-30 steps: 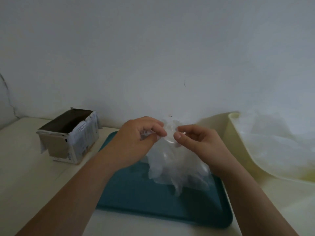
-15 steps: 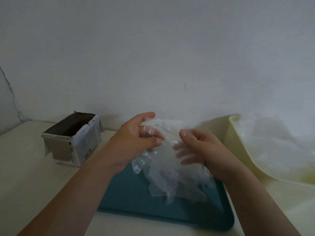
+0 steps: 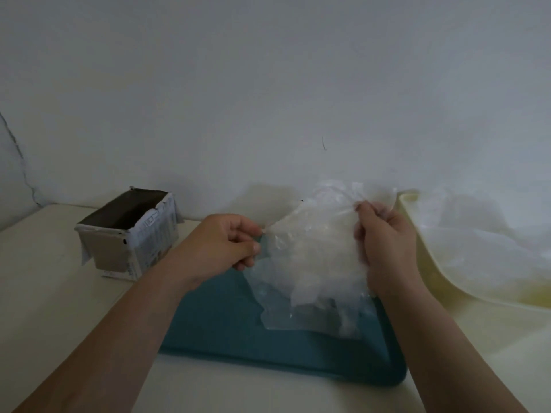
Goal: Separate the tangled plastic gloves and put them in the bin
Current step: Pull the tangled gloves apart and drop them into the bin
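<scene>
Cream-white table (image 3: 44,293), smooth and matte, set against a plain off-white wall (image 3: 268,84). The wall has a thin crack (image 3: 18,156) at far left and a small dark mark (image 3: 324,143) near centre.

A teal tray (image 3: 223,332), flat with rounded corners and a low rim, lies on the table in the middle. Far left sits an open cardboard box (image 3: 131,234), rectangular, dark inside, with printed white paper on its side and torn edges.

On the right is the pale yellow bin (image 3: 429,263), smooth plastic with a curved rim and crinkled clear film (image 3: 492,239) inside it.

The tangled plastic gloves (image 3: 310,263) are thin, translucent and wrinkled. The clump is held up over the tray between both hands, just left of the bin. Its lower ends hang down toward the tray; contact with it cannot be told.

The left hand (image 3: 226,245) has its fingers curled and pinches the left edge of the film between thumb and fingers. The right hand (image 3: 384,242) also has curled fingers and grips the upper right part of the clump, beside the bin rim. The film is stretched between the two hands. Both forearms are bare.
</scene>
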